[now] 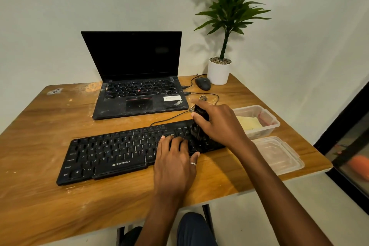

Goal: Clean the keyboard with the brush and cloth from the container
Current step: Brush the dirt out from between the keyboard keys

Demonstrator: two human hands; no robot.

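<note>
Nearest the person, the table's [50,195] front edge is passing under both forearms, and bare wood is lying open left of the left hand [175,158], in front of the keyboard [111,154]. That hand is resting flat, fingers straight, on the keys right of centre. Just beyond it, the right hand [221,124] is gripping the black brush [196,132], with its bristles touching the keyboard's right end. Right of this hand the lid [279,154] is lying near the table's side edge, and beyond the lid the container [267,126] is holding the yellow cloth [249,123]. Farther off, a laptop [137,90], mouse [202,83] and potted plant [218,74] are sitting by a pale wall.
</note>
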